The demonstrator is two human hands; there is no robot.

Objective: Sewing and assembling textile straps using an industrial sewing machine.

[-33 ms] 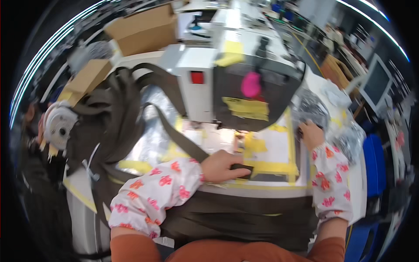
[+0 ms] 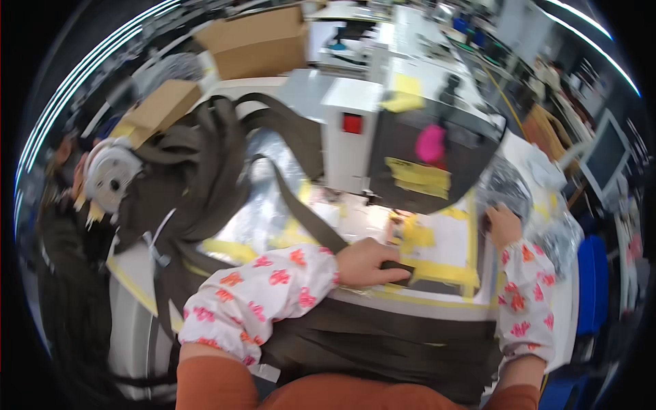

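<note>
- Nearest to you, a wide fold of dark olive fabric [image 2: 383,342] is draping over the front edge of the work table [image 2: 437,306], between your two forearms.
- Your floral sleeve covers [image 2: 260,294] are covering both forearms down to the wrists.
- Your left hand [image 2: 365,263] is lying on the table top with its fingers curled together, pressing down on the end of a dark strap [image 2: 400,268] just in front of the machine.
- That strap is running from under your fingers diagonally up and left [image 2: 301,205] across the shiny table surface toward the heaped fabric.
- Your right hand [image 2: 502,224] is resting further right, fingers bent over a crinkled clear plastic bag [image 2: 509,188]; whether it is gripping the bag you cannot tell.
- Yellow tape strips [image 2: 437,272] are marking out a rectangle on the table between your hands.
- Behind them, the grey sewing machine [image 2: 410,143] is standing with a pink tag and yellow labels on its dark face.
- To the left, a bulk of olive fabric [image 2: 191,178] is piling up beside a round white spool [image 2: 109,174].
- Farthest off, cardboard boxes [image 2: 260,41] are sitting at the back.
</note>
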